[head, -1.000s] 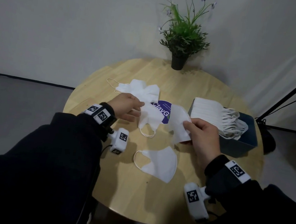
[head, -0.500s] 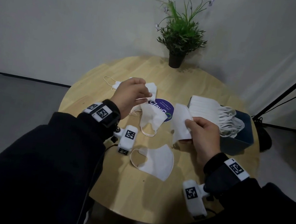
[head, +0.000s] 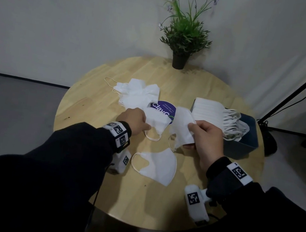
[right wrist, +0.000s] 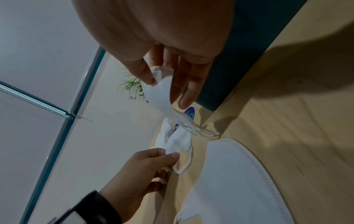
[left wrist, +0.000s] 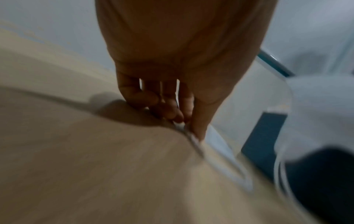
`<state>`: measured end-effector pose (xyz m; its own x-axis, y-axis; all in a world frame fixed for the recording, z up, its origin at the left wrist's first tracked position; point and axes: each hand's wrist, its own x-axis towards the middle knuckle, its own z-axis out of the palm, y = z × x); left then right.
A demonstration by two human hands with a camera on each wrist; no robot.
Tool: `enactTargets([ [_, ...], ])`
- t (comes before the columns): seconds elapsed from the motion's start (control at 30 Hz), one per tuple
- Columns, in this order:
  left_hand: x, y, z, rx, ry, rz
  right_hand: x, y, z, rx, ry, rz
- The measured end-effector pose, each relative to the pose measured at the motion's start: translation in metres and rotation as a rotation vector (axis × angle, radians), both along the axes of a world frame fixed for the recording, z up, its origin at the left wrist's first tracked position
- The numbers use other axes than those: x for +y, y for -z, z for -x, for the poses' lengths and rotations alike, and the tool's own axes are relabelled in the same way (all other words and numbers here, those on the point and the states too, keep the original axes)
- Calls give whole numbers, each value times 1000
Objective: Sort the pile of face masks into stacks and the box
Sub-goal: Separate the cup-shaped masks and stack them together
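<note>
A loose pile of white face masks (head: 137,94) lies at the middle-left of the round wooden table (head: 94,108). My left hand (head: 135,120) pinches the edge of one white mask (head: 157,121) at the pile's near side; the right wrist view shows the same left hand (right wrist: 153,163) with that mask (right wrist: 179,144). My right hand (head: 204,136) holds another folded white mask (head: 182,127) lifted above the table, thumb and fingers pinching it (right wrist: 159,94). A single folded mask (head: 158,165) lies flat in front. A stack of flat masks (head: 210,113) rests in the blue box (head: 241,149) at the right.
A potted green plant (head: 183,40) stands at the table's far edge. A round purple sticker (head: 163,108) lies between pile and box. A black stand (head: 299,88) and cable rise at the right, off the table. Bare wood shows along the table's near edge.
My left hand came back from the pile toward me, drawing one mask by its edge. The right hand kept its mask, shifting slightly.
</note>
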<state>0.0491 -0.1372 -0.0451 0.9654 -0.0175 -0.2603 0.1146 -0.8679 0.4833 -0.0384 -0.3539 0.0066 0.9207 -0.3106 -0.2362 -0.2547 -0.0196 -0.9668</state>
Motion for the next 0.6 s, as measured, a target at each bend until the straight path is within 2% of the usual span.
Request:
enactTargets([
  [0.1, 1, -6, -6, 74, -53, 343, -1, 2, -1, -9, 4, 19],
  [0.27, 7, -46, -9, 109, -201, 1079, -3, 1, -2, 19, -12, -6],
  [0.33, 11, -60, -5, 118, -232, 1306, -2, 1, -2, 29, -24, -12],
  [0.4, 14, -72, 0, 107, -200, 1433, -1, 0, -2, 52, -41, -33],
  [0.47, 12, -82, 7, 118, -144, 1481, 0, 1, -2, 79, -65, -59],
  [0.6, -3, -82, 26, 139, -141, 1387, 5, -2, -1, 96, -115, -211],
])
